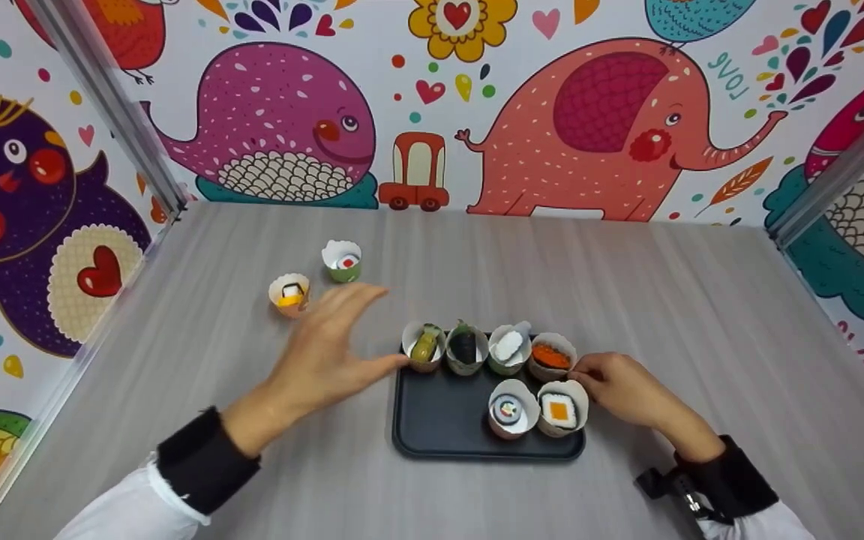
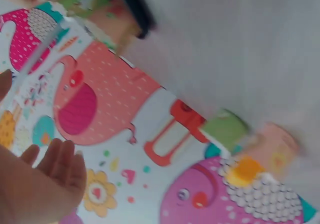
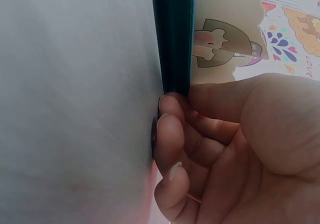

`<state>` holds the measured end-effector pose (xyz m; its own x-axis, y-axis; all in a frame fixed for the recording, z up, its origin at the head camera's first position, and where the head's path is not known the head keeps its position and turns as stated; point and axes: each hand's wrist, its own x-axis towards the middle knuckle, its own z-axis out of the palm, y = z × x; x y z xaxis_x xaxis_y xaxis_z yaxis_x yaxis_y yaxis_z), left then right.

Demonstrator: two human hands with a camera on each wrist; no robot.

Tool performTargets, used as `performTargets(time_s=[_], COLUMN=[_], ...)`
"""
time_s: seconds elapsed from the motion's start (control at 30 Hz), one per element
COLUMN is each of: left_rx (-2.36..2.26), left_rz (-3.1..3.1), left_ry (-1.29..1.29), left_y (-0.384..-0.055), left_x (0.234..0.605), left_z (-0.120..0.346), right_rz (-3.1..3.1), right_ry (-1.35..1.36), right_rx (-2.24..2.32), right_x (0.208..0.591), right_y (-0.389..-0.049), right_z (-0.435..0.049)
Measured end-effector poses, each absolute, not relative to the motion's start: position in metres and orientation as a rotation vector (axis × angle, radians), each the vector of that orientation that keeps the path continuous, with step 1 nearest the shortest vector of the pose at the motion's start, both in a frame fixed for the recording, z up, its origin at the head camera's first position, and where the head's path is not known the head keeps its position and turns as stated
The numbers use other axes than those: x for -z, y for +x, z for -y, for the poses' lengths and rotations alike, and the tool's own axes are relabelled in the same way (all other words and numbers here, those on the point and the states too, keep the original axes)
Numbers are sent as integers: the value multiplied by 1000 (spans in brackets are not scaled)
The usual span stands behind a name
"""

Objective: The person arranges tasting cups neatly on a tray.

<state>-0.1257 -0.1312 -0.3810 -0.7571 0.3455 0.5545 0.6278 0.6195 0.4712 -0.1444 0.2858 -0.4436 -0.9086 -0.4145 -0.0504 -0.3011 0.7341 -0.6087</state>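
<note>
A dark tray (image 1: pixel 439 424) bears several paper cups with toy sushi: a back row ending in one with orange roe (image 1: pixel 552 356), and two in front, a round roll (image 1: pixel 508 410) and a square roll with an orange centre (image 1: pixel 559 410). My right hand (image 1: pixel 623 386) grips the tray's right edge; its thumb and fingertips meet at the rim (image 3: pixel 175 39) in the right wrist view. My left hand (image 1: pixel 316 356) is in the air left of the tray, fingers spread and holding nothing. Beyond it stand a cup with yellow-and-white sushi (image 1: pixel 289 294) and a green cup with a red-centred roll (image 1: pixel 342 260).
Patterned panels (image 1: pixel 432 90) with cartoon animals wall in the grey table (image 1: pixel 289 480) at the back and sides. Metal posts (image 1: pixel 113 105) rise at the back corners. A black device (image 1: pixel 676 484) is strapped at the right wrist. The left wrist view is blurred.
</note>
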Motion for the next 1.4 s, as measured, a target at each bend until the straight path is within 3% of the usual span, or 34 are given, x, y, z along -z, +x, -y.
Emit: performTargets(time_s=[0.43, 0.73, 1.13, 1.4], left_rx=[823, 1164, 1504, 1456], left_rz=[2579, 2825, 2882, 2922], left_ry=[-450, -132, -97, -83], left_y=[-154, -186, -212, -217], left_x=[403, 407, 431, 439], left_z=[208, 240, 254, 252], right_rz=[-2756, -2757, -2742, -2744], right_ry=[-576, -579, -579, -577], right_rx=[912, 912, 931, 931], right_x=[444, 444, 444, 443], right_y=[-145, -145, -143, -143], right_z=[-287, -286, -286, -285])
